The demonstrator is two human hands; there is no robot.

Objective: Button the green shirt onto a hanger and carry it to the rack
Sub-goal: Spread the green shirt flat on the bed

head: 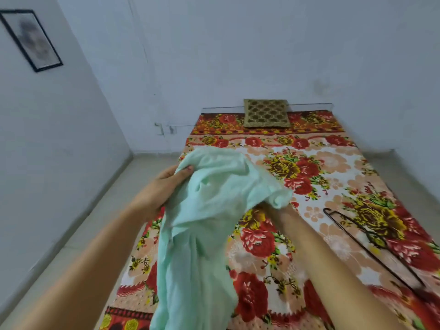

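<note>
A pale green shirt (209,210) hangs bunched above the flowered bed, held up between both hands. My left hand (159,189) grips its upper left edge, thumb on top of the cloth. My right hand (269,209) is mostly hidden under the shirt's right corner and holds the fabric there. A thin dark wire hanger (371,244) lies flat on the bedspread to the right, apart from both hands.
The bed (333,163) with a red and orange flowered cover fills the middle and right. A patterned gold cushion (266,113) leans at its head against the white wall. Bare tiled floor (114,210) runs along the left side. A framed picture (31,39) hangs on the left wall.
</note>
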